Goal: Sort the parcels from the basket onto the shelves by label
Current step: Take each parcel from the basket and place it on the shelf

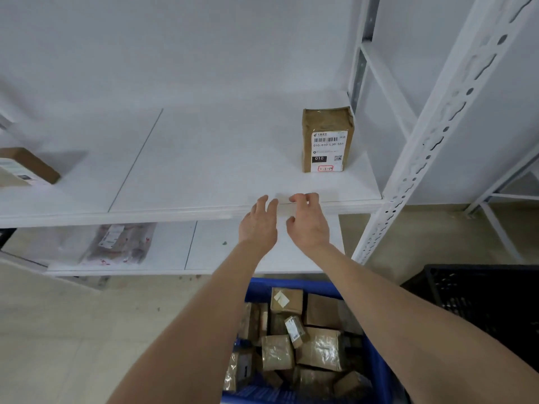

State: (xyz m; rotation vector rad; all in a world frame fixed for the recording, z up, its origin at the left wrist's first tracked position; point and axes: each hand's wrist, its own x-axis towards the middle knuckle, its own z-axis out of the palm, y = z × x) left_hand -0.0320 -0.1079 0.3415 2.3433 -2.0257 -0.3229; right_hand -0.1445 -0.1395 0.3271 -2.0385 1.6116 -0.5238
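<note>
Head view: progress looks early. Only a few parcels stand on the white metal shelving rack (431, 135), while the blue plastic basket (379, 363) on the floor below is crowded with brown tape-wrapped parcels (277, 351) waiting to be sorted.

On the upper white shelf board (204, 158), one upright brown parcel with a white label marked 010 (326, 139) stands near the right end, label facing outward and apart from both hands. A second brown cardboard parcel (26, 166) lies at the far left edge of the same board, partly cut off by the frame. On the lower white shelf (233, 252), a flat parcel in a clear plastic bag (119, 243) lies towards the left. That makes three placed items in sight.

The left hand (258, 225) and the right hand (307, 223) reach out side by side to the front edge of the upper board, just in front of the labelled parcel. The left hand's fingers are straight and slightly spread. The right hand's fingers curl loosely. Neither has hold of a parcel. A pale blurred patch on the shelf edge between the fingertips is too smeared to identify.

A black plastic crate (481, 293) sits on the floor to the right of the basket, its contents not visible. Judging by the full basket, most of the sorting is left to do, and the next step is likely a reach down for another parcel.
</note>
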